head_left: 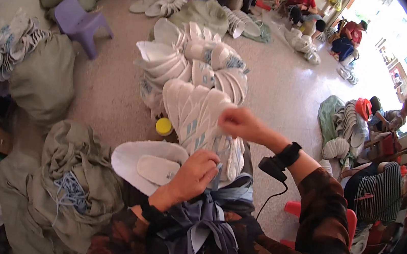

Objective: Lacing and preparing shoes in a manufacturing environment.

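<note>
My right hand (pixel 241 124) is raised over the right side of a fanned stack of white shoe uppers (pixel 186 101), its fingers closed in a pinch. Whatever it pinches is too small to make out. Lower and to the left, my left hand (pixel 193 174) is curled closed, and what lies in its fingers is hidden. Beside that hand, a white shoe upper (pixel 124 165) lies on its side with a paler oval pad showing inside it. Grey-blue laces (pixel 222 145) run near the uppers between my hands.
More stacked white uppers (pixel 163 60) spread ahead. A yellow-lidded jar (pixel 164 126) stands left of the stack. Sacking with a bundle of blue laces (pixel 71 192) lies at left, near a full sack (pixel 42 80) and a purple chair (pixel 81 23). Several people sit farther off; a striped-shirted person (pixel 379 194) is at right.
</note>
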